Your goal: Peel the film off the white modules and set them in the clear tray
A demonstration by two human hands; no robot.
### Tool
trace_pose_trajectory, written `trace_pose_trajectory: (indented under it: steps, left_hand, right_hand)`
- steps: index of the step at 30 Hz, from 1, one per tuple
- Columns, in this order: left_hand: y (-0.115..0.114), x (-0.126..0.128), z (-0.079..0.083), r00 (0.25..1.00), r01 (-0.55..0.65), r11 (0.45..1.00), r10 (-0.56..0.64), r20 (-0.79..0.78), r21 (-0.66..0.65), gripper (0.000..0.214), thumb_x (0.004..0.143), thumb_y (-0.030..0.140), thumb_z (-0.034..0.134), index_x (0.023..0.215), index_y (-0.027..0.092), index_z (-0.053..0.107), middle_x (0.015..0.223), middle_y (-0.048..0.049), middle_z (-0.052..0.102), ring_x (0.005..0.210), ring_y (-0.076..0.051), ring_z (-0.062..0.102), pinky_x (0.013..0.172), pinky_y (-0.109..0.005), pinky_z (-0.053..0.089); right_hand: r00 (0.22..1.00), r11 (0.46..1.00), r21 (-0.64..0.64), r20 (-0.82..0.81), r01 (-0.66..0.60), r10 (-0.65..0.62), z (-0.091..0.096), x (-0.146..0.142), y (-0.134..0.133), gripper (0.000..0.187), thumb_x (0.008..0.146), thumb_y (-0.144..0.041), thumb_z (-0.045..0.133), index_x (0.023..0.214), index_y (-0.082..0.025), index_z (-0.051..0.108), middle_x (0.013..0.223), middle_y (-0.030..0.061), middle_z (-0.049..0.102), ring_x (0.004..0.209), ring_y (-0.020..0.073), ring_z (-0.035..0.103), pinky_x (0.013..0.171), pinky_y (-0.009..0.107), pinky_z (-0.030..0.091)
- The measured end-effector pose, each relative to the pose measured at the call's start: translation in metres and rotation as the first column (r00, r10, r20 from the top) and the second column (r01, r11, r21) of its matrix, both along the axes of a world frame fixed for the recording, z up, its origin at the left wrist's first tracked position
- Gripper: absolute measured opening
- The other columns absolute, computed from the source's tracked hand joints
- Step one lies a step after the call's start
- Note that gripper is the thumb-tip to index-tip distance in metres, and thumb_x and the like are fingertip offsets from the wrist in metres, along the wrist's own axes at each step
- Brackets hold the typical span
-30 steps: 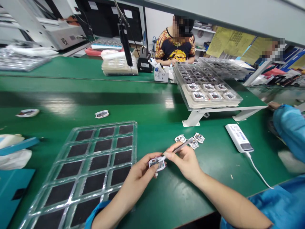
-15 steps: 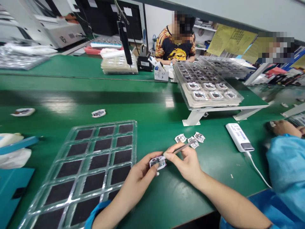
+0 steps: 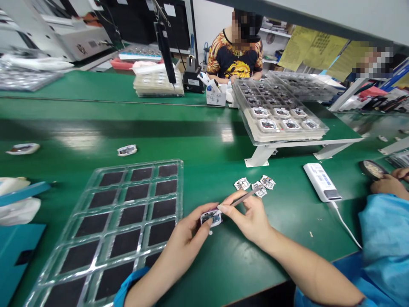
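Note:
Pinched between the thumb and fingers of my left hand [image 3: 188, 234] is a small white-rimmed electronic housing [image 3: 211, 218], its inner parts facing up. My right hand [image 3: 251, 217] is closed on a pair of thin metal tweezers [image 3: 243, 198], whose back end points up and right. The tweezers' tips are hidden by my right fingers, which are at the housing's upper right edge. Just beyond my right hand, several similar small white units [image 3: 242, 184] lie close together on the green table [image 3: 243, 273].
A clear tray with dark pockets [image 3: 129, 217] lies at left. Loaded trays [image 3: 281, 115] sit on a raised stand [image 3: 260, 155]. A white power-bank-like device [image 3: 322, 182] with a cable lies right. A co-worker's blue sleeve [image 3: 385, 230] is beside it; another person [image 3: 236, 59] sits opposite.
My hands keep nearly the same pose on the housing and tweezers. At right, the co-worker's hand has moved right, uncovering a round dark dish. The view has shifted slightly.

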State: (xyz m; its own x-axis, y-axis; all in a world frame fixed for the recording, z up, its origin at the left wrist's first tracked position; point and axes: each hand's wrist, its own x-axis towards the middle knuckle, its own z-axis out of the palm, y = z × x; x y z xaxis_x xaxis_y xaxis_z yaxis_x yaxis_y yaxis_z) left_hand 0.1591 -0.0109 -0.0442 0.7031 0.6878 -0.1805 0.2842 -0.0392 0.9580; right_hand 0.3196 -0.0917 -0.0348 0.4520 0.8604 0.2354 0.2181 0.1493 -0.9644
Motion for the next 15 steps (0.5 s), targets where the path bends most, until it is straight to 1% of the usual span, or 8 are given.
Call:
trace_pose_trajectory:
  steps: [3,5,9,12,15]
  left_hand:
    - [0.0007,0.0029,0.0043,0.999,-0.038,0.996,0.038,0.003,-0.084,0.040,0.085,0.044,0.059,0.114,0.018,0.068,0.093,-0.0067,0.072,0.073,-0.020,0.060,0.066,-0.029,0.049]
    - [0.0008,0.0047,0.0061,0.998,-0.061,0.990,0.063,0.017,-0.126,0.041,0.083,0.046,0.060,0.111,0.017,0.068,0.086,-0.0053,0.071,0.068,-0.018,0.057,0.062,-0.028,0.047]
    - [-0.0015,0.0066,0.0058,0.991,-0.105,0.980,0.117,0.063,-0.169,0.038,0.082,0.047,0.063,0.104,0.016,0.067,0.072,-0.0012,0.066,0.060,-0.016,0.052,0.055,-0.026,0.043]
    - [-0.0036,0.0070,0.0052,0.987,-0.122,0.970,0.141,0.077,-0.211,0.038,0.082,0.050,0.064,0.100,0.016,0.066,0.066,0.0012,0.063,0.056,-0.014,0.049,0.051,-0.025,0.039]
    - [-0.0039,0.0074,0.0062,0.983,-0.139,0.954,0.166,0.081,-0.266,0.039,0.080,0.051,0.067,0.097,0.017,0.066,0.064,0.0021,0.061,0.055,-0.013,0.048,0.051,-0.024,0.038]
  right_hand:
    - [1.000,1.000,0.004,-0.016,0.010,-0.010,-0.0010,0.0000,-0.0002,0.010,0.082,-0.027,0.075,0.080,-0.020,0.068,0.073,0.0017,0.075,0.068,0.0171,0.071,0.066,0.027,0.055]
    - [0.999,1.000,0.010,-0.044,0.011,-0.011,-0.0017,-0.0002,-0.0003,0.010,0.082,-0.027,0.075,0.080,-0.020,0.068,0.073,0.0014,0.075,0.068,0.0169,0.071,0.065,0.027,0.055]
    - [0.994,1.000,0.020,-0.105,-0.006,0.008,-0.0022,-0.0029,-0.0008,0.009,0.082,-0.026,0.075,0.081,-0.021,0.068,0.072,0.0000,0.074,0.066,0.0160,0.071,0.064,0.026,0.056]
    - [0.995,1.000,0.019,-0.099,-0.011,0.013,-0.0021,-0.0060,-0.0023,0.009,0.082,-0.025,0.075,0.081,-0.021,0.068,0.076,0.0013,0.075,0.069,0.0170,0.072,0.066,0.027,0.056]
    - [0.998,0.999,0.038,-0.060,-0.018,0.020,-0.0013,-0.0066,-0.0036,0.006,0.084,-0.024,0.074,0.082,-0.021,0.069,0.079,0.0028,0.076,0.074,0.0186,0.072,0.071,0.031,0.055]
